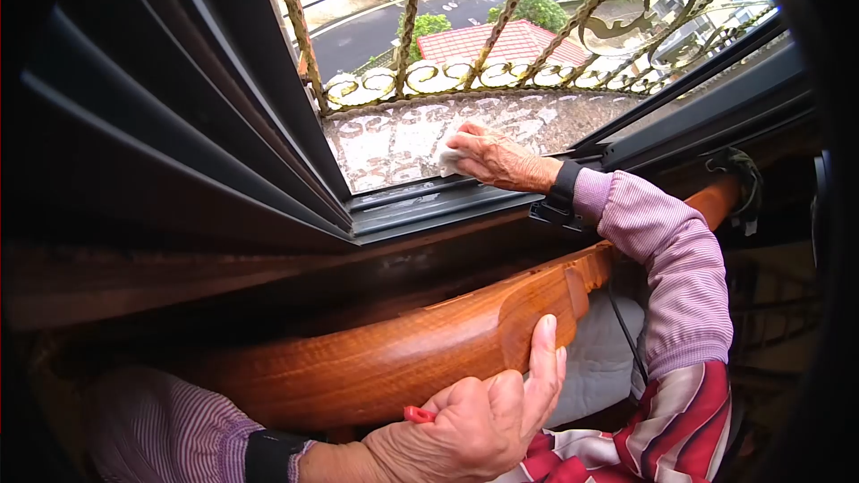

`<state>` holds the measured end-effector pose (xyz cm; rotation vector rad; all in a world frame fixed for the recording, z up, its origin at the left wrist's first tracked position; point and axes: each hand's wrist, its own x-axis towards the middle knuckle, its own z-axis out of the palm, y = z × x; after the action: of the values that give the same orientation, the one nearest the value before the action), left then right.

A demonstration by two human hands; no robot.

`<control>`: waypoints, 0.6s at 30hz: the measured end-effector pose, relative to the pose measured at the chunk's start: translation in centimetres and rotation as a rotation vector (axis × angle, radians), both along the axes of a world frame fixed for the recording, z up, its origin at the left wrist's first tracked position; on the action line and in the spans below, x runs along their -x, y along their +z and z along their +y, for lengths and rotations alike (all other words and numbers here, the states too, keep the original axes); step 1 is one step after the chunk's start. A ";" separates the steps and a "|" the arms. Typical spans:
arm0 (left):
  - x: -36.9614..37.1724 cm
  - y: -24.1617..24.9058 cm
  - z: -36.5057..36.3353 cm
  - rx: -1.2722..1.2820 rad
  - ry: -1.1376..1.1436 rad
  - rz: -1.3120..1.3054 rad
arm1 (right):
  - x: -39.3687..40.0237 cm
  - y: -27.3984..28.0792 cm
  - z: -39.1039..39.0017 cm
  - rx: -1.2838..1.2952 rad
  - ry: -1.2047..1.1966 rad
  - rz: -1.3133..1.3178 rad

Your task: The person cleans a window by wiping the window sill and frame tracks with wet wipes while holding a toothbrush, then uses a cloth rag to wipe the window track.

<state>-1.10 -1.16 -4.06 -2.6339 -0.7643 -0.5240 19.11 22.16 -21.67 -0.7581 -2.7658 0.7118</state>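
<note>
My right hand (501,157) reaches over the window track (429,192) to the outer stone ledge (385,143). Its fingers are closed on a crumpled white cloth (449,159), which lies against the ledge just beyond the frame. Low in the view, my left hand (483,411) is by the curved wooden rail (403,353) of a piece of furniture. One or two of its fingers stretch along the wood while the others curl. From the curled side pokes the end of a small red object (419,414); the rest of it is hidden inside the hand.
Past the ledge stands a twisted metal window grille (412,27), with a road and a red roof far below. A dark window frame (313,152) rises at left. Below the rail is a pale cushion (595,349). Dark cloth (738,179) hangs at right.
</note>
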 end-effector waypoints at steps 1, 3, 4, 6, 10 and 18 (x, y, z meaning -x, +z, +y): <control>0.0 0.0 0.0 0.002 0.000 -0.003 | 0.2 0.5 -0.9 0.016 -0.022 -0.041; -0.1 -0.1 -0.1 0.006 0.002 -0.008 | 0.1 -0.3 -1.3 0.090 -0.103 -0.093; -0.1 -0.1 -0.1 0.007 0.003 -0.008 | 0.0 -1.0 -1.3 0.127 -0.144 -0.118; -0.1 0.0 -0.1 0.013 0.004 -0.007 | 0.0 -2.1 -0.1 0.239 -0.234 -0.097; -0.3 -0.1 -0.2 0.020 0.010 -0.011 | 0.5 -1.9 1.4 0.334 -0.274 -0.202; -0.3 -0.2 0.2 0.011 -0.017 -0.038 | 1.8 -1.5 1.8 -0.258 0.162 -0.554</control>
<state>-0.80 -0.95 -4.31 -2.6495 -0.7594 -0.5771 17.29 23.92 -23.14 -0.7750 -3.3539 0.1663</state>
